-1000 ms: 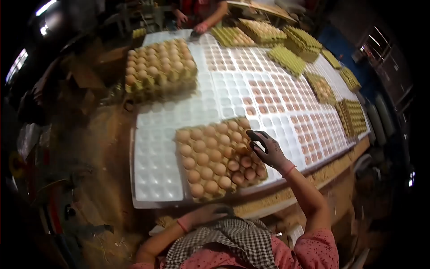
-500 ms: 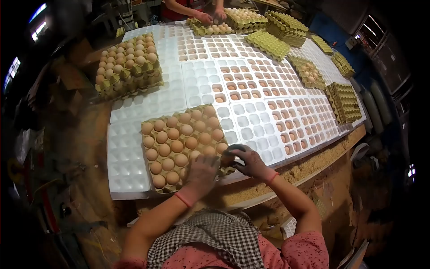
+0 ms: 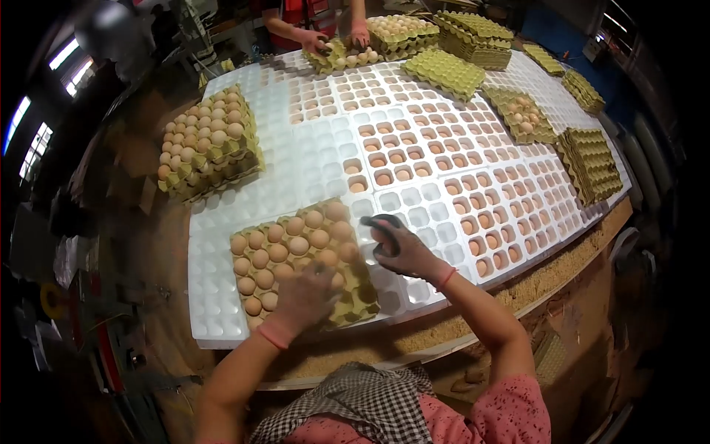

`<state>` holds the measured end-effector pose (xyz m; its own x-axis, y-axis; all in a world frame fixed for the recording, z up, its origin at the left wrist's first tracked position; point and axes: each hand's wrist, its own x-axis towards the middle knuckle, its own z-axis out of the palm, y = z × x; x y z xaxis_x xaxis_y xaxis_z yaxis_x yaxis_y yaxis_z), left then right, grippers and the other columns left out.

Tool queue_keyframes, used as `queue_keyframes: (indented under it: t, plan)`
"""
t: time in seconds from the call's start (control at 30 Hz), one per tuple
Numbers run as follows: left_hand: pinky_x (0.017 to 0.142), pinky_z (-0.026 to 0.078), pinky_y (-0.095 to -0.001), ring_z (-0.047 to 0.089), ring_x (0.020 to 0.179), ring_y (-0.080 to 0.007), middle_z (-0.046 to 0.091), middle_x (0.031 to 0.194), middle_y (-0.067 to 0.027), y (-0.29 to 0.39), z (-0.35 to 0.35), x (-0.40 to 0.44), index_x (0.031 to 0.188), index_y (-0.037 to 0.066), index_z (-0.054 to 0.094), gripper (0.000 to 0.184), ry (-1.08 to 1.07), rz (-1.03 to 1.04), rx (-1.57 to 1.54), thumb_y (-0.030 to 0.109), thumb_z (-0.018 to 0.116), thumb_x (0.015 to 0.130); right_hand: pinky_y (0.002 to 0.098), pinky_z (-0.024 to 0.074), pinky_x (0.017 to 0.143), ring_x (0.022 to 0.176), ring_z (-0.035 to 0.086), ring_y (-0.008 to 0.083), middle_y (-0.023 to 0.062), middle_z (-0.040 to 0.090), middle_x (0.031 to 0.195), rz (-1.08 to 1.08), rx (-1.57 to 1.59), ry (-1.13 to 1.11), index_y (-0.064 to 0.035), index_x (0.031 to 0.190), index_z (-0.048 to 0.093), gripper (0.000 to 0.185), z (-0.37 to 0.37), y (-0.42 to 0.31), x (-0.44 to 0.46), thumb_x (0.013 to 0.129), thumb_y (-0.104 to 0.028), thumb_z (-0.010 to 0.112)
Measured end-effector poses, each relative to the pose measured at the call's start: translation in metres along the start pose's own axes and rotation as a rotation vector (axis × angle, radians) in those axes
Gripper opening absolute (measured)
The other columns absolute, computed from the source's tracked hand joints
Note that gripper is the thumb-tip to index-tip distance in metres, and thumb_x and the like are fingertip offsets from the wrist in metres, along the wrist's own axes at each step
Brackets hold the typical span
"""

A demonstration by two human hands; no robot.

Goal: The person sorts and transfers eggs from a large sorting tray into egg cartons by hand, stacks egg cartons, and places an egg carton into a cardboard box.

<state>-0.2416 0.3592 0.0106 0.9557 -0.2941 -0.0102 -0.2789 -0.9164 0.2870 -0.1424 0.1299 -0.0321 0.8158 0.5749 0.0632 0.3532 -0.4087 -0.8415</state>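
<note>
In front of me a yellowish pulp egg tray (image 3: 364,305) lies on white foam trays, with brown eggs (image 3: 278,252) in most cells and bare cells along its right side. My left hand (image 3: 302,297), gloved with dark fingertips, is over the tray's lower right part, touching or just above the eggs. Motion blur hides its finger positions. To the right, my right hand (image 3: 401,250) is above a white foam tray (image 3: 414,198), its fingers curled around what looks like a brown egg (image 3: 383,237), partly hidden by the fingers.
Egg-filled foam trays (image 3: 473,207) extend rightward. Stacked full pulp trays (image 3: 211,144) stand at left, and stacked pulp trays (image 3: 590,169) at right. Across the table, a co-worker's hands (image 3: 314,41) handle another egg tray. The wooden table edge (image 3: 547,288) is near me.
My hands have moved apart: the left back leftward over the eggs, the right up, off the pulp tray and over the foam tray. More bare cells show at the pulp tray's right side.
</note>
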Motion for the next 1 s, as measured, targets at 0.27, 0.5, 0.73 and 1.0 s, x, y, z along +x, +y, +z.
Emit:
queue_keyframes:
  t: [0.27, 0.5, 0.73, 1.0]
  plan:
    - [0.078, 0.053, -0.0404, 0.064, 0.093, -0.0291, 0.063, 0.102, -0.0096, -0.015, 0.002, 0.030, 0.111, 0.010, 0.063, 0.048, -0.236, 0.045, 0.001, 0.038, 0.076, 0.075, 0.0367, 0.0554, 0.068, 0.083, 0.068, 0.0273, 0.0157, 0.052, 0.127, -0.081, -0.529, 0.028, -0.0195, 0.113, 0.060, 0.035, 0.011, 0.004, 0.016, 0.080, -0.025, 0.071]
    - [0.086, 0.051, -0.0404, 0.063, 0.100, -0.0294, 0.062, 0.114, -0.0117, 0.020, 0.030, 0.144, 0.117, 0.010, 0.062, 0.046, -0.017, 0.249, -0.174, 0.034, 0.072, 0.079, 0.0407, 0.0536, 0.080, 0.089, 0.067, 0.0301, 0.0099, 0.058, 0.118, 0.342, -0.470, 0.373, -0.0180, 0.115, 0.063, 0.045, -0.061, 0.092, -0.010, 0.076, -0.033, 0.078]
    - [0.092, 0.047, -0.0441, 0.059, 0.106, -0.0320, 0.058, 0.118, -0.0138, 0.023, 0.078, 0.227, 0.117, 0.010, 0.060, 0.044, 0.014, 0.166, -0.314, 0.040, 0.062, 0.086, 0.0440, 0.0490, 0.082, 0.094, 0.062, 0.0329, 0.0140, 0.063, 0.109, 0.068, -0.273, 0.797, -0.0099, 0.107, 0.063, 0.022, -0.081, 0.099, 0.036, 0.087, -0.021, 0.065]
    - [0.089, 0.051, -0.0354, 0.065, 0.103, -0.0271, 0.060, 0.122, -0.0166, -0.097, 0.016, 0.190, 0.130, 0.003, 0.055, 0.039, 0.252, -0.065, -0.523, 0.018, 0.059, 0.094, 0.0455, 0.0438, 0.092, 0.106, 0.054, 0.0317, 0.0097, 0.059, 0.112, -0.241, -0.403, 0.444, -0.0109, 0.109, 0.062, 0.028, -0.037, 0.062, 0.093, 0.081, -0.010, 0.066]
